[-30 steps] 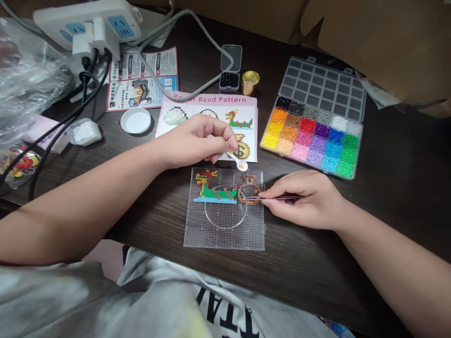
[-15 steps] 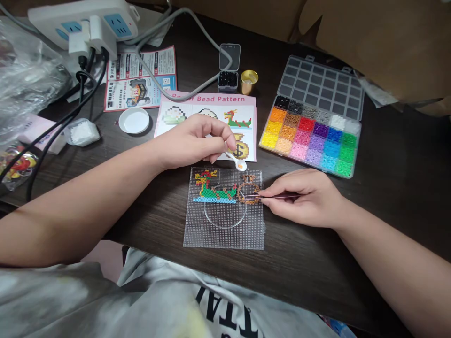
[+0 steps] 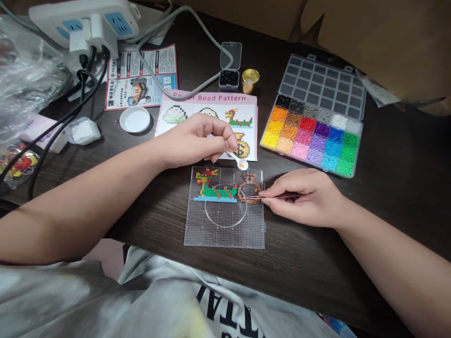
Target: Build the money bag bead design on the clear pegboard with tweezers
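Note:
My left hand (image 3: 202, 141) is closed on the handle of a small white spoon (image 3: 242, 164), which carries a few orange beads just above the far edge of a clear pegboard (image 3: 225, 234). On that board lie a green, red and yellow dragon of beads (image 3: 216, 190) with a light-blue base and, to its right, a brown bead outline of a bag (image 3: 243, 199). My right hand (image 3: 303, 197) pinches a thin pair of tweezers (image 3: 287, 195), whose tips reach over the brown outline. Whether the tips hold a bead is too small to tell.
A divided bead box (image 3: 312, 124) with its lid open stands at the right. Behind the board lies a pattern sheet (image 3: 172, 129), partly under my left hand. A black-bead case (image 3: 229, 79), a gold cup (image 3: 250, 80), a white lid (image 3: 135, 119) and a power strip (image 3: 120, 23) are farther back.
The whole view has shifted very slightly. Both hands keep their grips on the spoon and tweezers; the tweezer tips look closer together over the brown outline.

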